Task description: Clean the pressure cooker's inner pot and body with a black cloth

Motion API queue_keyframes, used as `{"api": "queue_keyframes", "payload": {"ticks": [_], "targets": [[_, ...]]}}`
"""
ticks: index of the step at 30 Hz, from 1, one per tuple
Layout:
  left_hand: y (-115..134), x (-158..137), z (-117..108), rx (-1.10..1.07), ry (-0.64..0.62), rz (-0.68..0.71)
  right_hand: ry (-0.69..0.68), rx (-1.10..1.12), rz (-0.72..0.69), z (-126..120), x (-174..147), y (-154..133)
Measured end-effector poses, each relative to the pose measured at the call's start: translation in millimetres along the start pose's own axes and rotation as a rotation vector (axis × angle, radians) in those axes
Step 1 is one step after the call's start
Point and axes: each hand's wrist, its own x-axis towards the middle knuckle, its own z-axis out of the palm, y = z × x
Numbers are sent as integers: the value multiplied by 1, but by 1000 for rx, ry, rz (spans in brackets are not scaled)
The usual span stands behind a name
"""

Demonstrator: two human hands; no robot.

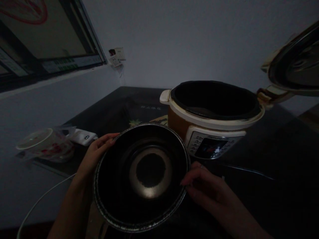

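Between my two hands is a round black inner pot (117,199), tilted so that I look down into it. Its bottom shows a worn, paler ring around a dark centre. My left hand (96,154) grips the left side, thumb near the rim and the other fingers behind the wall. On the right, my right hand (205,186) pinches the rim. Just behind the pot stands an electric pressure cooker (214,124) with a brown body, cream rim and front control panel. Its lid (294,66) is swung up at the right, and the inside looks dark.
Cooker and pot are over a dark tabletop (107,106). At the left edge sit a plastic-wrapped tub (47,144) and a white charger-like block (83,136). A white cable (42,199) hangs at lower left. Wall sockets (117,56) are beside the window (50,36).
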Motion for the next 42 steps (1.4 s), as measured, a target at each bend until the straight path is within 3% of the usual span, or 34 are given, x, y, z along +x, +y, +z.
{"api": "queue_keyframes", "payload": {"ticks": [11, 16, 21, 23, 29, 31, 38, 42], "targets": [[-3, 3, -1, 16, 5, -7, -15, -89, -37, -4, 2, -6], [-3, 3, 1, 29, 39, 3, -41, -206, -48, -20, -3, 1], [-9, -13, 0, -35, 82, 27, 151, -484, -95, -52, -27, 30], [-16, -25, -2, -130, 64, -14, 167, -607, -111, -64, -38, 45], [-32, -59, 0, -308, 96, -155, -94, -969, -179, -81, -51, 86], [-30, -64, 5, -337, 109, -166, -123, -1037, -238, -83, -49, 95], [-25, -65, 13, -329, 131, -173, -31, -1283, -456, -78, -39, 106], [-22, -71, 18, -341, 146, -112, 97, -1142, -420, -71, -37, 99]]}}
